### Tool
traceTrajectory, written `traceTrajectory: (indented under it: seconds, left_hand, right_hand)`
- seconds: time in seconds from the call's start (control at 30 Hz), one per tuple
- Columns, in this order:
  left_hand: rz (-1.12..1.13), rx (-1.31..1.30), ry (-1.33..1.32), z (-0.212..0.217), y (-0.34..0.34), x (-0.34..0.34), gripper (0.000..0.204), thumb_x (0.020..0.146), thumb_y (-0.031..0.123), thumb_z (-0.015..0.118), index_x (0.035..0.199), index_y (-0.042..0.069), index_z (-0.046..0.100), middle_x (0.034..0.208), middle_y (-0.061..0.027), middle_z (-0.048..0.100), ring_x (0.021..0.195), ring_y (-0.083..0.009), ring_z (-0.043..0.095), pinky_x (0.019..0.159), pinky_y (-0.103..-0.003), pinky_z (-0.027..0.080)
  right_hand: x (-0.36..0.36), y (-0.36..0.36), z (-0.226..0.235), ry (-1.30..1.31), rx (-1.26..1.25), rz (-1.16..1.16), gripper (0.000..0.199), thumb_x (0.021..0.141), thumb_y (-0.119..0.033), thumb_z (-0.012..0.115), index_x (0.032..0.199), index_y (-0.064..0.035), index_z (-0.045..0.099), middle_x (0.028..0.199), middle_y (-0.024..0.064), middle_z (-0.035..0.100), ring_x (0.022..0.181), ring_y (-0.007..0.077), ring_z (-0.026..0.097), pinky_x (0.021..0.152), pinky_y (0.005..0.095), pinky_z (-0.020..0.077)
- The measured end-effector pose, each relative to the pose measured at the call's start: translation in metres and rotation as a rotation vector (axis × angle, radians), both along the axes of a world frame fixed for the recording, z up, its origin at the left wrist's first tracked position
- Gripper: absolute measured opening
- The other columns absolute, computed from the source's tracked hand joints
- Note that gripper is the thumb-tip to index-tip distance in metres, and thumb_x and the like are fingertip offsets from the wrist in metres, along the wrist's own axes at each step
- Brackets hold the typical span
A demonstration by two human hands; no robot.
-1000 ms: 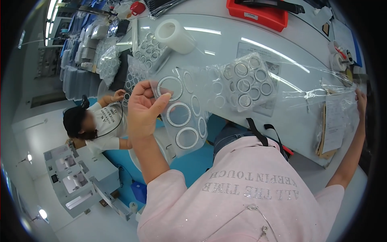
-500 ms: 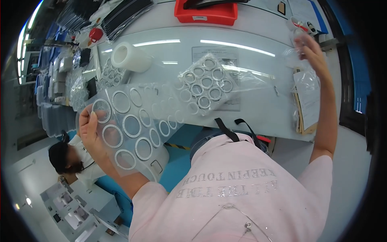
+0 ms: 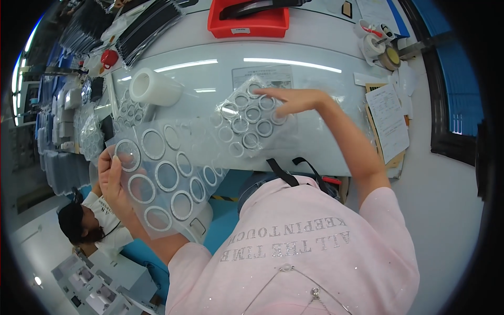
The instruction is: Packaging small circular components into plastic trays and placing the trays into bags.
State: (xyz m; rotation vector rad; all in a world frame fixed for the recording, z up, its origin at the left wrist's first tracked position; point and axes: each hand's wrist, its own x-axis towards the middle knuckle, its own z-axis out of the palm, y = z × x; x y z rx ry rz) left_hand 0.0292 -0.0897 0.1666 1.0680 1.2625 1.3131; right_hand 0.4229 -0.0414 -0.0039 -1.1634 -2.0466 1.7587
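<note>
My left hand (image 3: 111, 176) pinches the edge of a clear plastic sheet (image 3: 152, 174) that carries several white rings. The sheet is held up at a tilt off the table's front left edge, and its right end reaches toward the table. Lying on the glassy tabletop is a clear plastic bag of rings (image 3: 253, 113), its rings arranged in rows. Over the far right part of that bag is my right hand (image 3: 296, 100), fingers stretched out and thumb apart. Whether its fingertips touch the bag I cannot tell.
A white film roll (image 3: 152, 88) and another bag of rings (image 3: 132, 112) are at the left. The red bin (image 3: 248, 23) stands at the back. Tape rolls (image 3: 389, 56) and papers on a board (image 3: 388, 121) lie right. Another person (image 3: 86, 223) is at the lower left.
My right hand has come from the far right, beside the tape rolls, to above the bag of rings. My left hand still holds the ring sheet, and the view has shifted slightly.
</note>
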Motion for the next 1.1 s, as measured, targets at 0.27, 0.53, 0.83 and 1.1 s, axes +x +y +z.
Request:
traceTrajectory:
  seconds: [0.27,0.53,0.83,1.1]
  left_hand:
    - [-0.009,0.076,-0.183,0.001,-0.005,0.0,0.024,0.094,0.014,0.05,0.113,0.0,0.05,0.094,-0.0073,0.062,0.079,-0.0115,0.063,0.065,-0.021,0.053]
    - [0.263,0.13,-0.271,-0.011,0.002,-0.056,0.037,0.096,0.019,0.047,0.128,0.001,0.043,0.12,-0.0135,0.056,0.104,-0.025,0.059,0.088,-0.037,0.05]
    - [-0.082,-0.161,-0.06,-0.122,0.072,-0.174,0.029,0.096,0.016,0.049,0.123,0.006,0.049,0.112,-0.008,0.057,0.099,-0.0165,0.059,0.083,-0.029,0.051]
    - [-0.055,-0.403,-0.199,-0.238,0.069,-0.107,0.019,0.089,0.015,0.064,0.105,0.01,0.056,0.094,-0.0005,0.064,0.081,-0.0114,0.06,0.067,-0.024,0.049]
  right_hand:
    - [-0.108,-0.01,-0.081,-0.448,0.553,-0.523,0.097,0.068,-0.048,0.075,0.138,0.0025,0.032,0.13,0.0234,0.047,0.12,0.0345,0.047,0.098,0.0402,0.0399]
    - [-0.06,-0.009,-0.053,-0.293,0.163,-0.387,0.041,0.075,-0.039,0.073,0.087,-0.0019,0.062,0.068,0.0071,0.06,0.063,0.0205,0.056,0.061,0.0306,0.0448]
    - [0.043,-0.034,-0.011,0.236,-0.201,-0.694,0.027,0.091,-0.032,0.058,0.081,-0.0079,0.061,0.071,-0.0027,0.058,0.054,0.007,0.05,0.049,0.0221,0.0395]
    - [0.092,-0.055,0.054,0.179,-0.131,-0.757,0.025,0.092,-0.03,0.056,0.078,-0.009,0.061,0.062,-0.0058,0.054,0.045,0.0019,0.037,0.041,0.0177,0.0253]
